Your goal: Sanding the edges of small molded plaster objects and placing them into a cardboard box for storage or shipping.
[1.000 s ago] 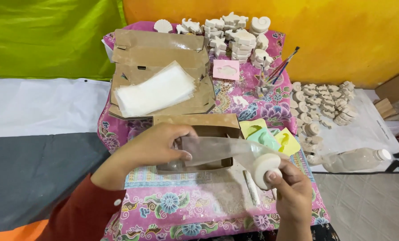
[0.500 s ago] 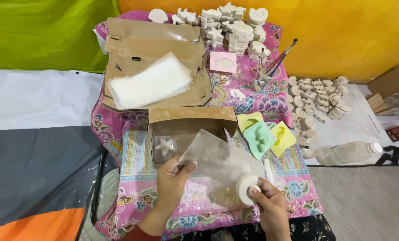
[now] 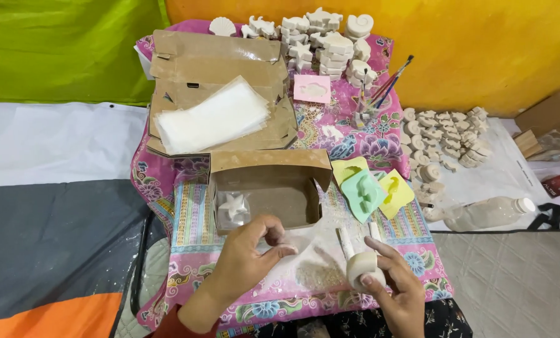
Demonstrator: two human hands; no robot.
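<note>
I see my right hand low at the near edge of the patterned cloth, gripping a small round white plaster piece, with the fingers wrapped over its top and the thumb underneath, closed firmly on it. I judge this piece to be light, stiff and brittle, chalky on the surface and likely to chip at its rim if squeezed or knocked, so the flat faces or the thick round body look like the safe places to hold it. My left hand sits just in front of the open cardboard box, thumb and fingertips pinched together on the edge of a clear plastic bag that lies flat on the cloth between my 2 hands. The bag looks thin, limp and slippery, so I would take it at the mouth edge, pinching it between the pads. Inside the box, at its left end, rests 1 white star-shaped cast wrapped in clear film. Just right of the box lie 3 soft moulds: 2 yellow moulds and 1 green mould. Farther back, a stack of clear bags rests on flattened cardboard, and more white casts crowd the far edge of the cloth. A clear bottle lies on its side well off to the right.
</note>
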